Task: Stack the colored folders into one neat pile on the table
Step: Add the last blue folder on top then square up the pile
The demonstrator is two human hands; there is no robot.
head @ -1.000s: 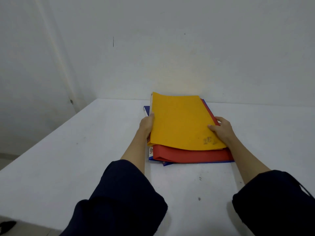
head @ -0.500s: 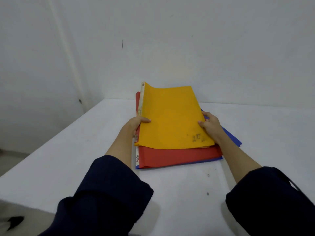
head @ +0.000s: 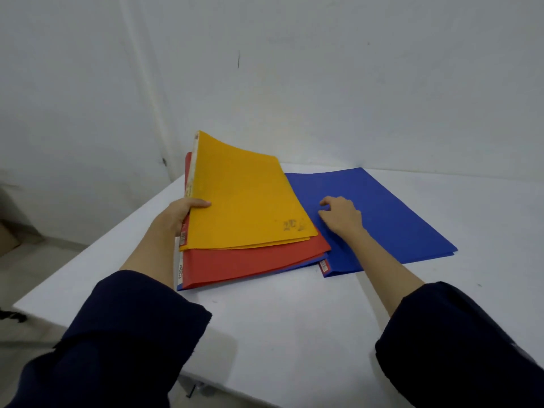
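A yellow folder (head: 244, 198) lies on top of a red folder (head: 250, 265), with a thin blue edge of another folder (head: 306, 265) showing under the red one. My left hand (head: 176, 214) grips the left spine side of this pile, thumb on the yellow cover, and the pile's left side is tilted up. A separate blue folder (head: 391, 213) lies flat on the white table (head: 294, 334) to the right, its left part under the pile. My right hand (head: 341, 214) rests on this blue folder with fingers curled, pressing down.
The table stands against a white wall (head: 323, 83) in a corner. Its left edge (head: 88, 248) and near edge drop to the floor. Bare tabletop spreads in front of the folders and to the far right.
The pile has split: a blue folder that lay under the red one is now out to the right. My right hand left the yellow folder's edge and sits on the blue one.
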